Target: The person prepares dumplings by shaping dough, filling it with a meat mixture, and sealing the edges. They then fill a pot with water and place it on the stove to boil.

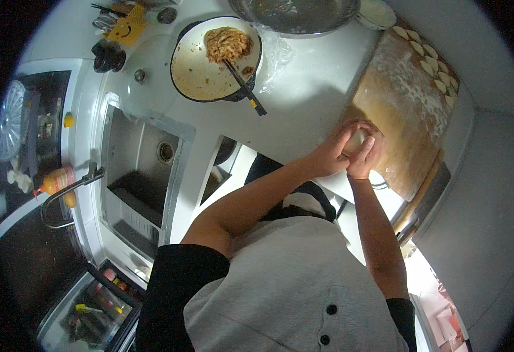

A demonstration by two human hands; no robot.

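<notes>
My left hand (334, 143) and my right hand (366, 156) are cupped together around a pale piece of dough (357, 141), apparently a dumpling. My fingers cover much of it, so its full shape is hidden. Both hands are above the near left edge of a floured wooden board (384, 105). Along the board's far right edge lie several white dumplings (430, 64). Farther left, a white-lined pan (191, 72) holds a mound of minced filling (227, 44). Dark chopsticks (246, 88) lean from the filling across the pan's rim.
A large metal basin (296, 17) stands at the back beside a crumpled clear plastic bag (276, 55) and a small bowl (376, 15). A wooden rolling pin (419, 191) lies along the board's right side. On the left are a steel sink (138, 145) and its faucet (67, 191).
</notes>
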